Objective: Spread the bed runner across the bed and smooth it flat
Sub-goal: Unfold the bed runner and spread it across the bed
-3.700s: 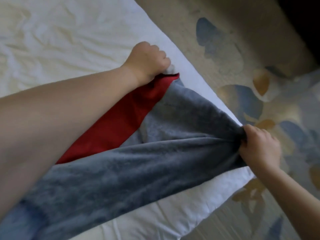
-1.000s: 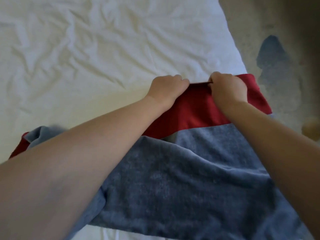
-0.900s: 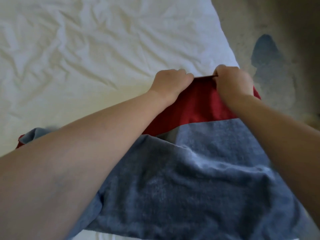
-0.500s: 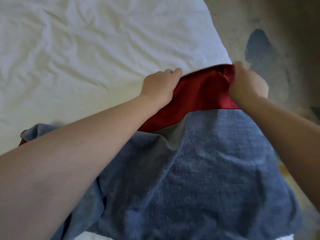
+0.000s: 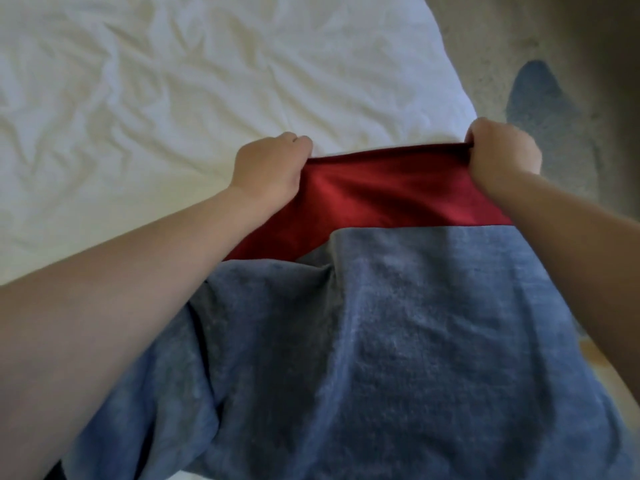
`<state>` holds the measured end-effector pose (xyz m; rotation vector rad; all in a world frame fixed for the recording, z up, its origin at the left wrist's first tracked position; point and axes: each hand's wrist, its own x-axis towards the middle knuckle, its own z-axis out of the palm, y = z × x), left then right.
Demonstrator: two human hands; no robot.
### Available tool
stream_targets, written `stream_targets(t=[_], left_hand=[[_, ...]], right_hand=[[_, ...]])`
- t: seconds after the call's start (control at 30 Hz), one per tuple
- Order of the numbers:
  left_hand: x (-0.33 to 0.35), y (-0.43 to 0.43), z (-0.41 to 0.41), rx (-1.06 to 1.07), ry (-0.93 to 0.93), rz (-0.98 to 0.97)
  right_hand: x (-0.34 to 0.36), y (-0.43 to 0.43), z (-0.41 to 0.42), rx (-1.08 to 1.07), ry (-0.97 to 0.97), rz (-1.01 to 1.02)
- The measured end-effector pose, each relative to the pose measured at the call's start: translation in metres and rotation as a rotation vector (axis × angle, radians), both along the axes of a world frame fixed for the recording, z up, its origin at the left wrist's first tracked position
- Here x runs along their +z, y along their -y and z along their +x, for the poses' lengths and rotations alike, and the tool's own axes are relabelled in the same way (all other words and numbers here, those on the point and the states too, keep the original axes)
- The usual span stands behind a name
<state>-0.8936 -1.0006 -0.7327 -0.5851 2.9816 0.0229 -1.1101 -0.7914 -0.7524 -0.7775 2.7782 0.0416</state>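
— Runner [image 5: 398, 341]: where is it?
— Bunched on the near side of the bed [image 5: 173, 98], by the edge next to the carpet [image 5: 519, 46]. Its grey part lies in folds towards the person. Its red band [image 5: 381, 199] is raised at the far end.
— And the grip?
— Both pinch the red band's far edge. The left hand [image 5: 266, 168] has fingers curled round one end and the right hand [image 5: 502, 154] the other, at the bed's side. The edge runs taut between them.
— So the step is spreading?
— I judge so. Most of the bed is uncovered, so the task looks early.
— How to do it well?
— Hold that edge tight and level, hands apart to the full width, and carry it across square to the bed's side. Pull evenly, or the grey folds will drag askew. Once the band lies down, let go and stroke with flat palms from the middle outward.
— Any risk?
— The right end may slip off onto the carpet.
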Motion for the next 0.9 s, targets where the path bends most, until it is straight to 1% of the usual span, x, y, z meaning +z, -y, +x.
stream_targets(t=[0.1,0.17,0.23,0.37,0.47,0.53,0.6,0.67,0.77,0.83,0.9], left_hand=[[-0.003,-0.005,-0.005,0.017,0.014,0.012],[-0.006,-0.005,-0.005,0.042,0.012,0.02],[-0.009,-0.004,-0.002,0.076,-0.006,0.04],[-0.012,-0.007,0.008,0.085,-0.042,0.086],[-0.011,-0.006,0.021,0.122,-0.045,0.102],[-0.011,-0.005,0.032,0.151,0.003,0.124],[-0.013,-0.009,0.041,0.073,0.09,0.123],[-0.014,-0.005,0.042,0.001,0.131,0.084],[-0.009,0.02,0.03,0.065,0.099,-0.008],[-0.007,0.031,0.023,0.123,0.113,-0.01],[-0.005,0.027,0.019,0.134,0.116,-0.006]], right_hand=[[0.003,0.012,-0.01,-0.006,-0.054,0.015],[0.002,0.016,-0.008,0.034,-0.083,0.037],[0.0,0.021,0.005,0.114,-0.085,-0.004],[-0.004,0.043,0.039,0.333,-0.019,-0.204],[-0.007,0.055,0.046,0.423,0.011,-0.191],[-0.008,0.059,0.04,0.39,-0.016,-0.151],[-0.007,0.064,0.034,0.348,-0.037,-0.135],[-0.005,0.07,0.032,0.336,-0.055,-0.112],[-0.005,0.074,0.041,0.296,-0.063,-0.094],[-0.006,0.073,0.048,0.255,-0.058,-0.097],[-0.002,0.072,0.055,0.227,-0.068,-0.103]])
